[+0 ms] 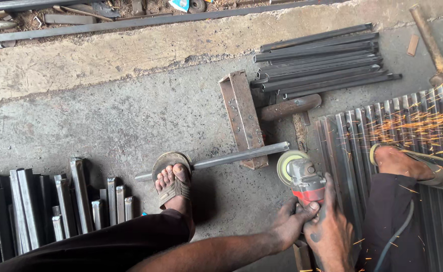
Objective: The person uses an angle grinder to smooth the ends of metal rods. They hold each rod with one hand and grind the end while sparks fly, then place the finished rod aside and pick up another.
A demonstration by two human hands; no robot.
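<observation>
We worked on a concrete floor [130, 116], w/ a row of cut steel sections [35, 206] lying at our left and a bigger sheet of ribbed sections [352, 151] at our right, sparks [423, 126] flying across it. A bundle of dark steel bars [322, 60] lay beyond, near a hammer [433, 45]. A long square tube [231, 158] rested across a rusty channel block [241, 116], our left foot in a sandal [173, 179] pressing its near end, right foot [407, 163] on the ribbed sheet. The red angle grinder [302, 176] sat at the tube's far end, disc approx. touching it. Our left hand [289, 224] was wrapped tight round the grinder body from below; right hand [329, 231] clamped on its rear, fingers closed, cable [397, 234] trailing behind.
</observation>
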